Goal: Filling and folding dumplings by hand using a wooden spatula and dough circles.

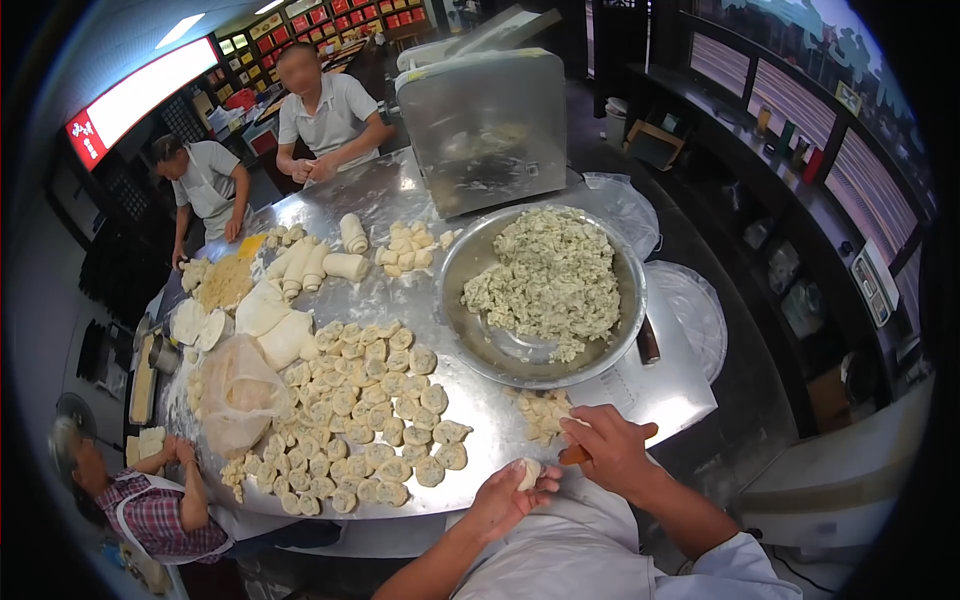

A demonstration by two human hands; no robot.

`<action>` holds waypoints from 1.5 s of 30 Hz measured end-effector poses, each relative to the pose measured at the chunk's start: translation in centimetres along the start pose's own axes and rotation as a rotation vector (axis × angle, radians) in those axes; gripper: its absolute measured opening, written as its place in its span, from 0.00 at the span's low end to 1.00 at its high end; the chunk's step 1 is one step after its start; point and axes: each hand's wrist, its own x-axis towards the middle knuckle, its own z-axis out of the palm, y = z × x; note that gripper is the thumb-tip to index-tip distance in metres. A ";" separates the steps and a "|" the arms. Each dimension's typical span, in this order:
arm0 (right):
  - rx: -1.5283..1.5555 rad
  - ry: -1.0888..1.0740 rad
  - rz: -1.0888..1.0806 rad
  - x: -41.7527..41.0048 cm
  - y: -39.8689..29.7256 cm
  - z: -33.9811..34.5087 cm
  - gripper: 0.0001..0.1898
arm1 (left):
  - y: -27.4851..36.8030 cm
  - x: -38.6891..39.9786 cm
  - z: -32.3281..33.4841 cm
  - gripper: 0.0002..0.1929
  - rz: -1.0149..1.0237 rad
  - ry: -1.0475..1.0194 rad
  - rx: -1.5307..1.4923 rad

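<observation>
In my cupped left hand (510, 495) rests a small piece of pale dough (529, 474), with the fingers curled up around it. My right hand (611, 450) is closed around a short orange-brown tool (576, 455), probably wooden, whose ends stick out on both sides of the fist. The fingertips of that hand are beside a pile of flattened dough pieces (541, 415) at the table's near edge. Beyond it stands a wide steel bowl (457, 341) holding greenish chopped filling (551, 274). Left of my hands lie many round filled dough pieces (375, 420) in rows.
A steel-topped table (487, 420) also bears dough rolls (300, 262), a large dough slab (274, 322), a plastic-covered mound (244, 397) and a box-like metal machine (487, 135). A dark-handled tool (648, 341) lies beside the bowl. Several people in aprons work around the table.
</observation>
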 end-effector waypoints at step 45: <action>0.498 -0.196 0.453 10.8 9.8 -1.9 0.08 | 1.6 3.7 -3.8 0.21 0.788 0.332 2.036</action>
